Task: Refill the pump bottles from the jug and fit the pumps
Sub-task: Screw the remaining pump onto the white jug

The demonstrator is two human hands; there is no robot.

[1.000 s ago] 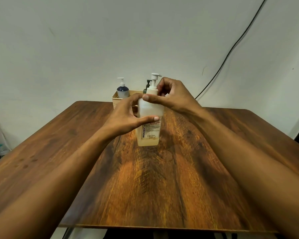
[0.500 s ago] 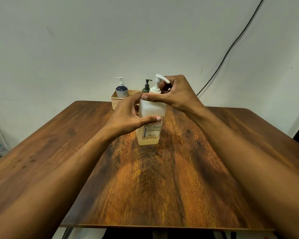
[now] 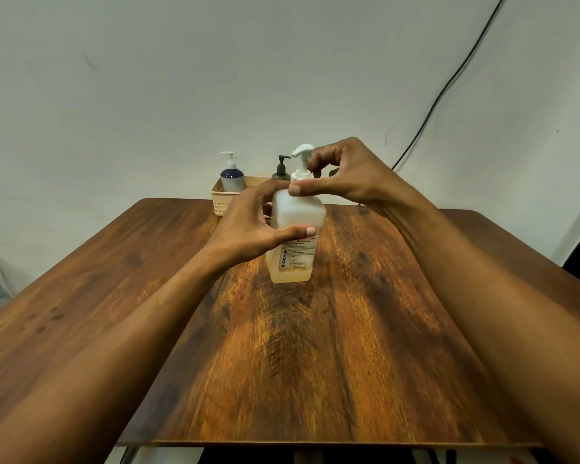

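Note:
A translucent white handrub bottle (image 3: 295, 252) stands upright on the wooden table (image 3: 315, 346), with yellowish liquid in its lower part and a printed label on its front. My left hand (image 3: 248, 226) wraps the bottle's body from the left, thumb across the front. A white pump (image 3: 302, 162) sits on the bottle's neck, its nozzle pointing left. My right hand (image 3: 342, 175) pinches the pump's collar and stem from the right.
A beige perforated basket (image 3: 222, 199) stands at the table's far edge. It holds a dark blue pump bottle (image 3: 231, 177) and a dark green pump bottle (image 3: 281, 172). A black cable (image 3: 449, 85) runs down the wall at the right.
The pump's nozzle has turned from pointing right to pointing left. My right hand's fingers have shifted around the pump, while my left hand has stayed on the bottle.

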